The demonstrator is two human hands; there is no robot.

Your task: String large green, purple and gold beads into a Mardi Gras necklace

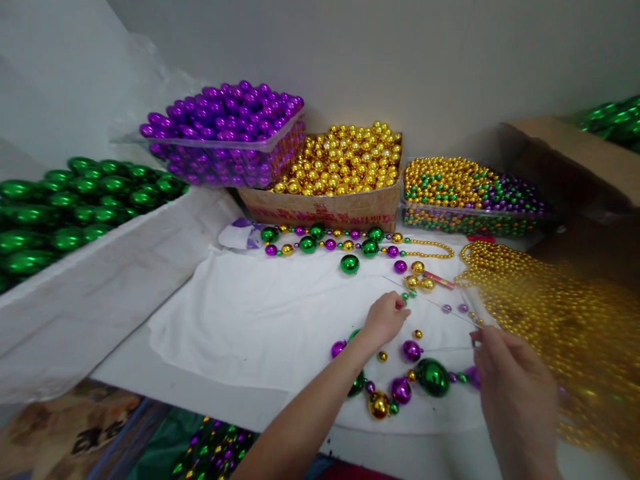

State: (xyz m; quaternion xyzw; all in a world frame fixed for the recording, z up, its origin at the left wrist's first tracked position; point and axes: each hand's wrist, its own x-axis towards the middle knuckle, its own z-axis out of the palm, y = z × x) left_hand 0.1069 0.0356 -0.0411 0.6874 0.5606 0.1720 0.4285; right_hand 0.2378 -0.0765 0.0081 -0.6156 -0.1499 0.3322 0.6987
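Observation:
My left hand [387, 318] is over the white cloth, fingers pinched together at small green beads [406, 296]. On the right, my right hand [515, 380] pinches a thin stringing line [457, 316]. That line slants up and left past the left hand's fingertips. Small purple beads [463, 308] and tiny gold ones lie along or close to it near the right hand. A partly strung bead necklace [401, 391] of green, purple and gold balls curves below both hands, and my left forearm covers part of it. Loose gold balls [427, 284] lie just beyond the left hand.
A finished-looking bead strand [330, 245] lies across the back of the white cloth [225, 320]. Behind stand a purple-bead tub [285, 133], a gold-bead carton [320, 208] and a mixed-bead tub [450, 212]. Green balls [65, 200] fill a left box; gold strands [540, 300] heap at right.

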